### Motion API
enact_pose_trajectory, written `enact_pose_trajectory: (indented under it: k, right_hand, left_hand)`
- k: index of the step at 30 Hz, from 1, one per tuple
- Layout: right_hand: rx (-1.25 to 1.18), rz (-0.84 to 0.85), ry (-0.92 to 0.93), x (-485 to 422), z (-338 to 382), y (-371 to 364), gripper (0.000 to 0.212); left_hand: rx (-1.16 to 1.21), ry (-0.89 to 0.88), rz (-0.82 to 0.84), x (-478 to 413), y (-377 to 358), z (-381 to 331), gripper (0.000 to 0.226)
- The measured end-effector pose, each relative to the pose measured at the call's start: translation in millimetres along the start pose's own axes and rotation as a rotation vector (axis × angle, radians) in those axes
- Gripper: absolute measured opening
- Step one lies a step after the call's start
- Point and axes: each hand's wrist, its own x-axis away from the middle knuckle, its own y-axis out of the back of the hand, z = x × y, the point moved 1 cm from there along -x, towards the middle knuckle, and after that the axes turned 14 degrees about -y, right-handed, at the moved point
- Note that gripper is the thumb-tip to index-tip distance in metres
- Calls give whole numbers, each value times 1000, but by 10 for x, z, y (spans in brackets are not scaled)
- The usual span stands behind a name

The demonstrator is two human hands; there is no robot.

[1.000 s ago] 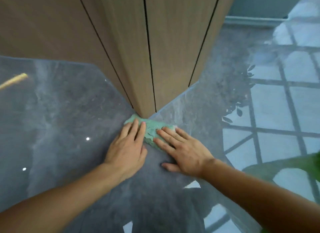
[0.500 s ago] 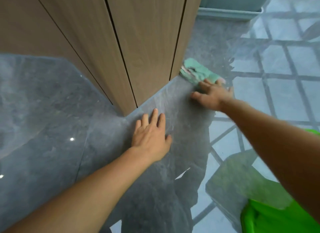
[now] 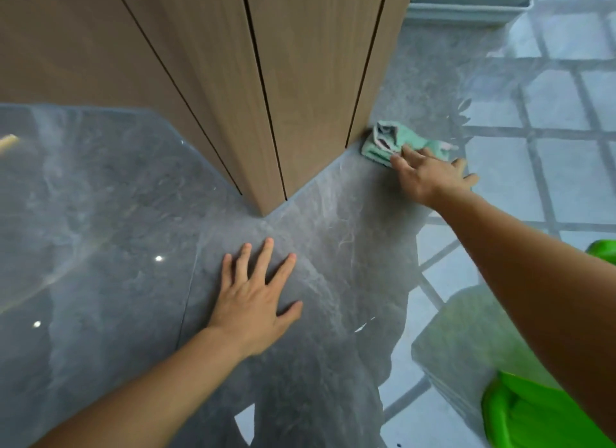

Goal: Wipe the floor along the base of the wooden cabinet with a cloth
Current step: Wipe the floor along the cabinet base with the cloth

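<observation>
A wooden cabinet (image 3: 300,80) with vertical panel seams fills the upper middle, its corner meeting the glossy grey floor (image 3: 116,247). A crumpled green cloth (image 3: 390,140) lies on the floor against the cabinet's right side. My right hand (image 3: 430,177) presses flat on the near part of the cloth, fingers spread, arm stretched out from the right. My left hand (image 3: 256,301) rests flat on the bare floor in front of the cabinet corner, fingers apart, holding nothing.
A bright green plastic object (image 3: 533,417) sits at the lower right. A pale skirting or ledge (image 3: 466,10) runs along the wall at the top right. The floor at the right reflects a window grid.
One second ago both hands pressed the cloth at the cabinet corner. My right hand has since slid the cloth along the cabinet's right side, away from me; my left hand stayed flat on the floor.
</observation>
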Motion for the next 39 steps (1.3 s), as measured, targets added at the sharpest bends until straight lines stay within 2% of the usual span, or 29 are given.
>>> enact_pose_trajectory:
  k: [2, 6, 8, 11, 13, 16, 20, 21, 24, 26, 27, 29, 32, 34, 36, 37, 39]
  right_hand:
    - [-33, 15, 73, 286, 203, -88, 62]
    - [62, 20, 576, 1549, 728, -723, 57]
    - [50, 33, 741, 2018, 828, -901, 52]
    - [-116, 57, 721, 1870, 719, -711, 47]
    - [-155, -65, 740, 1677, 556, -577, 47]
    - [-34, -138, 786, 1531, 553, -499, 55]
    - [56, 24, 597, 1612, 747, -666, 78]
    - [58, 82, 618, 1742, 760, -753, 82]
    - [133, 195, 927, 2213, 739, -1046, 80]
    - [308, 136, 1115, 2224, 733, -1120, 76]
    - [363, 45, 1128, 2099, 737, -1115, 74]
    - [326, -116, 925, 1773, 651, -1053, 75]
    - [187, -173, 461, 1372, 235, -918, 80]
    - [147, -138, 314, 1299, 69, -868, 81]
    - [108, -84, 295, 1424, 176, -910, 79]
    - [111, -58, 345, 1571, 288, -957, 77]
    - [108, 25, 560, 2000, 513, -1095, 70]
  left_hand:
    - [-5, 7, 10, 12, 18, -8, 80]
    - [31, 10, -31, 57, 100, -58, 79]
    - [91, 25, -169, 171, 92, -52, 67]
    - [87, 94, -247, 414, 35, 44, 54]
    - [53, 208, -274, 547, -2, 158, 61]
    - [77, 405, -294, 727, -49, 308, 76]
    - [106, 475, -157, 876, -209, 345, 91]
    - [117, 480, -115, 871, -249, 332, 96]
    - [135, 486, -66, 814, -296, 300, 113]
    - [141, 485, -44, 790, -317, 284, 116]
    - [148, 489, -40, 781, -326, 290, 115]
    - [169, 486, -37, 781, -362, 335, 115]
    - [194, 485, 23, 811, -428, 397, 128]
    - [200, 490, 37, 799, -463, 432, 135]
    - [224, 500, 66, 766, -437, 454, 137]
    - [240, 500, 82, 759, -410, 450, 138]
    - [257, 487, 87, 765, -367, 439, 140]
